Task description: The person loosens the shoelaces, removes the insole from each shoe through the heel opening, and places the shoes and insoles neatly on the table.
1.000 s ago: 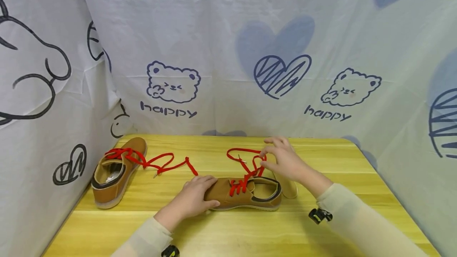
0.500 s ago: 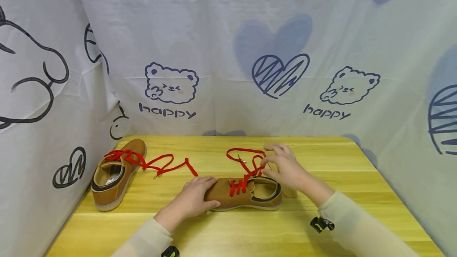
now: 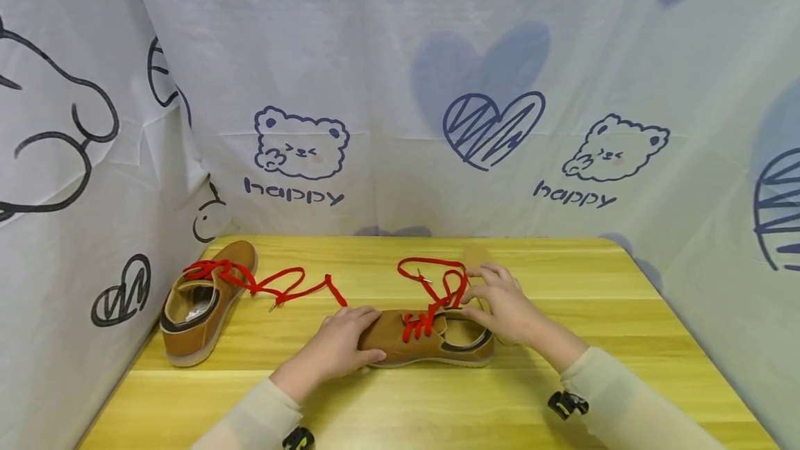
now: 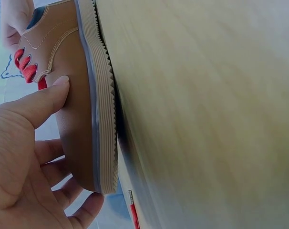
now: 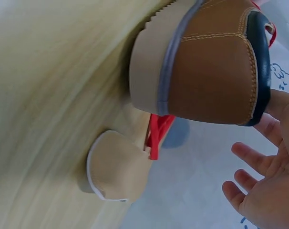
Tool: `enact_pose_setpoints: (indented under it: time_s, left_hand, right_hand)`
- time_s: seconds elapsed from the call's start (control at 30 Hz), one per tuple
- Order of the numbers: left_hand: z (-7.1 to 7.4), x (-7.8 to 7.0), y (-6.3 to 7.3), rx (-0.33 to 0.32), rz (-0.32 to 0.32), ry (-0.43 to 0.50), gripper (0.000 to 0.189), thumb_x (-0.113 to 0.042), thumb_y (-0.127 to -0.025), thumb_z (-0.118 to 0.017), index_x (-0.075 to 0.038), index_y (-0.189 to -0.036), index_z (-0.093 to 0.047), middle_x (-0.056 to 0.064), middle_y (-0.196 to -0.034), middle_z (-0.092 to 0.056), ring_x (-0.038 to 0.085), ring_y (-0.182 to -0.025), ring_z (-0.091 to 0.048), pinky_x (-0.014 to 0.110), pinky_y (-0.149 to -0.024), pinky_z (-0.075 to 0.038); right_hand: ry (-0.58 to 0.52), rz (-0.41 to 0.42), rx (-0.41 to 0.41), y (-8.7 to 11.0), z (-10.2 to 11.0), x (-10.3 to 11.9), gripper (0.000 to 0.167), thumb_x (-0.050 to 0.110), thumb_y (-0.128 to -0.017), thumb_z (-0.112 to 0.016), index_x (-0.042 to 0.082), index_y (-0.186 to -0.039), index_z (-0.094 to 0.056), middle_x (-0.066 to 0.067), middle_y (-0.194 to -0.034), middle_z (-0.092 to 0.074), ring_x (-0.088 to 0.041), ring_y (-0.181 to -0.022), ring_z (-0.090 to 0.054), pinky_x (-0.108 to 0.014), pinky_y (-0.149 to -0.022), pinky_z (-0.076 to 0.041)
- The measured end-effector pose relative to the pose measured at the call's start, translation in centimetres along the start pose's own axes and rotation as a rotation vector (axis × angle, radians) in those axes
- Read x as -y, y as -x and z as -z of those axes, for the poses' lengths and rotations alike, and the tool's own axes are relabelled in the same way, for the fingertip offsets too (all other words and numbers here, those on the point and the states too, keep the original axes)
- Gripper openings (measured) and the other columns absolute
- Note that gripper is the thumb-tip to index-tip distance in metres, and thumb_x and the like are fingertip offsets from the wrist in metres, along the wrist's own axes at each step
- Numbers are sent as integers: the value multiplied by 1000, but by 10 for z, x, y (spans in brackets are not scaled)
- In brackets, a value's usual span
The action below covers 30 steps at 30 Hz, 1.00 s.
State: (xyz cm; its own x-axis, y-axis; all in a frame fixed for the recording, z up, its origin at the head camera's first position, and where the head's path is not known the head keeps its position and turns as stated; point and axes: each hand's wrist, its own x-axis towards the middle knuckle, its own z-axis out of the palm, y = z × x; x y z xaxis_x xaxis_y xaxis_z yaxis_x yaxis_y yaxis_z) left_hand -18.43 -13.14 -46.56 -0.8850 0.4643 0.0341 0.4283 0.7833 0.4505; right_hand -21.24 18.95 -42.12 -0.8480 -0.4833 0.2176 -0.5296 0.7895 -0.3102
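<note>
A brown shoe (image 3: pixel 400 339) with red laces (image 3: pixel 446 290) sits sideways on the wooden table, toe to the left. My left hand (image 3: pixel 344 342) holds its toe, thumb on the near side and fingers round the far side. In the left wrist view the thumb (image 4: pixel 54 95) presses the upper. Over the far edge of the shoe's opening hovers my right hand (image 3: pixel 506 301), fingers loosely bent and spread. In the right wrist view these fingers (image 5: pixel 252 160) stand apart, behind the dark collar. A tan insole (image 5: pixel 118 167) lies beyond the shoe, partly hidden by the right hand in the head view.
A second brown shoe (image 3: pixel 203 314) stands at the left end of the table (image 3: pixel 425 412), its red laces (image 3: pixel 281 290) trailing right. Printed cloth (image 3: pixel 400 158) hangs behind the table and at both sides.
My right hand has come slightly nearer and lower, from beside the laces to the far edge of the opening. The insole's far end now shows behind it. The left hand has stayed put.
</note>
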Motion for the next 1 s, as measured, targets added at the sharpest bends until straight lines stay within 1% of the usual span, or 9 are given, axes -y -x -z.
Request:
enact_pose_setpoints:
  time_s: [0.27,0.57,0.67,0.77,0.87,1.0]
  left_hand:
    - [1,-2,-1,5,4,-5,74,-44,-89,-75,-4,-146,-51,17,-149,-48,42,-137,-40,62,-108,-33]
    - [3,1,-2,13,-16,-43,76,-47,-89,-74,-4,-146,-51,14,-148,-50,37,-135,-45,58,-107,-34]
    - [5,5,-6,26,-31,-56,75,-48,-89,-73,-4,-146,-50,14,-148,-50,36,-135,-45,57,-108,-34]
    - [7,11,-12,37,-52,-57,74,-47,-89,-74,-5,-146,-51,13,-147,-51,36,-136,-45,58,-108,-34]
    - [9,19,-19,47,-67,-40,74,-45,-88,-76,-6,-145,-52,12,-147,-52,36,-136,-45,58,-108,-34]
    - [12,26,-28,55,-66,-14,73,-42,-87,-78,-7,-145,-53,10,-147,-53,34,-137,-45,58,-109,-32]
  right_hand:
    - [6,-11,3,1,-5,-5,8,25,-90,-76,19,-96,-78,-15,-145,-51,-44,-139,-32,-70,-108,-26]
    - [-9,-31,3,0,-7,-5,8,26,-91,-76,19,-89,-77,-16,-143,-54,-45,-137,-33,-70,-107,-26]
    - [-10,-33,2,1,-7,-3,6,24,-90,-76,19,-88,-77,-16,-141,-54,-46,-137,-34,-70,-107,-26]
    - [-1,-36,-1,2,-8,-1,5,24,-90,-76,20,-86,-75,-16,-141,-55,-46,-137,-35,-71,-107,-27]
    - [11,-42,-4,3,-10,0,5,23,-90,-76,20,-86,-74,-17,-140,-56,-46,-137,-36,-70,-107,-27]
    - [15,-50,-8,5,-13,2,5,22,-90,-75,20,-86,-72,-17,-139,-57,-46,-136,-36,-71,-108,-27]
